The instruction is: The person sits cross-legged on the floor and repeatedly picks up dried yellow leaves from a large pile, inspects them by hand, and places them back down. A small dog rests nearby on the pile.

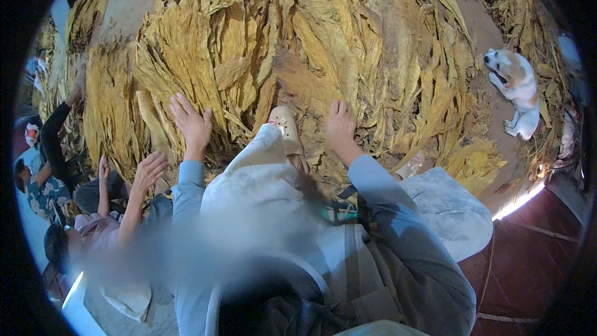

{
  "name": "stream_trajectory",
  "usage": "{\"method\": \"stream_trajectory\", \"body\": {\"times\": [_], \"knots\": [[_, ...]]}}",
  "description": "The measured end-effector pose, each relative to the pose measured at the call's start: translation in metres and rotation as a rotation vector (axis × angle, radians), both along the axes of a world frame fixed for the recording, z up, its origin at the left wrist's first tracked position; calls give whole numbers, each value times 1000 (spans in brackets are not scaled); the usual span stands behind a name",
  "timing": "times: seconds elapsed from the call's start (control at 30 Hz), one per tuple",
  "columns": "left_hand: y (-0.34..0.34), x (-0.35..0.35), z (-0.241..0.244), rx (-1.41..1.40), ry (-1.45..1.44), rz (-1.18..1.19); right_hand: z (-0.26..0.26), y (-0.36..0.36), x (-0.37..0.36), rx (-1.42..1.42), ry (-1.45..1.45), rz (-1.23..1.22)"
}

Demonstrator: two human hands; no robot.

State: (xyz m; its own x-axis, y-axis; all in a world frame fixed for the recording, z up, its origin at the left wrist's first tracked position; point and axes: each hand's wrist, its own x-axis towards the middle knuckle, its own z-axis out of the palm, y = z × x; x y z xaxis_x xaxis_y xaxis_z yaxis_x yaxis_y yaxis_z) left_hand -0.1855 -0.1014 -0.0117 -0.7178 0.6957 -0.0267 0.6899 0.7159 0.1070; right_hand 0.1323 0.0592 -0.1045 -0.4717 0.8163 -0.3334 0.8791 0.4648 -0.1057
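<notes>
Large yellow-brown dried leaves, which look like tobacco, lie in wide heaps before me. My left hand (190,123) is spread with its fingers apart over the near edge of the left heap (186,51); it holds nothing. On the other side of my clog, my right hand (340,123) has its fingers bent down at the leaves of the right heap (368,56). The fingertips are turned away, so whether they grip a leaf is unclear. A beige clog (285,126) on my foot stands on brown leaf scraps between the two hands.
A white and tan dog (517,88) lies on the floor at the right. At the left, close to my left arm, a co-worker's raised hand (150,170) hovers beside more leaves; other people sit farther left. Red floor tiles (527,261) show at the lower right.
</notes>
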Motion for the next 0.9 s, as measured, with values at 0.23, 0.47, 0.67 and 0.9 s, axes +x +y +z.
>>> {"method": "stream_trajectory", "body": {"times": [0.23,0.47,0.67,0.9], "knots": [[3,1,4,-12,-64,42,34,56,38,-378,558,-159],[23,16,58,-61,-138,200,111,74,121,-891,1201,-623],[95,112,209,551,-1062,-344,221,46,121,-443,1132,-363],[120,294,206,473,-1395,-565,290,-21,126,218,820,-96]]}}
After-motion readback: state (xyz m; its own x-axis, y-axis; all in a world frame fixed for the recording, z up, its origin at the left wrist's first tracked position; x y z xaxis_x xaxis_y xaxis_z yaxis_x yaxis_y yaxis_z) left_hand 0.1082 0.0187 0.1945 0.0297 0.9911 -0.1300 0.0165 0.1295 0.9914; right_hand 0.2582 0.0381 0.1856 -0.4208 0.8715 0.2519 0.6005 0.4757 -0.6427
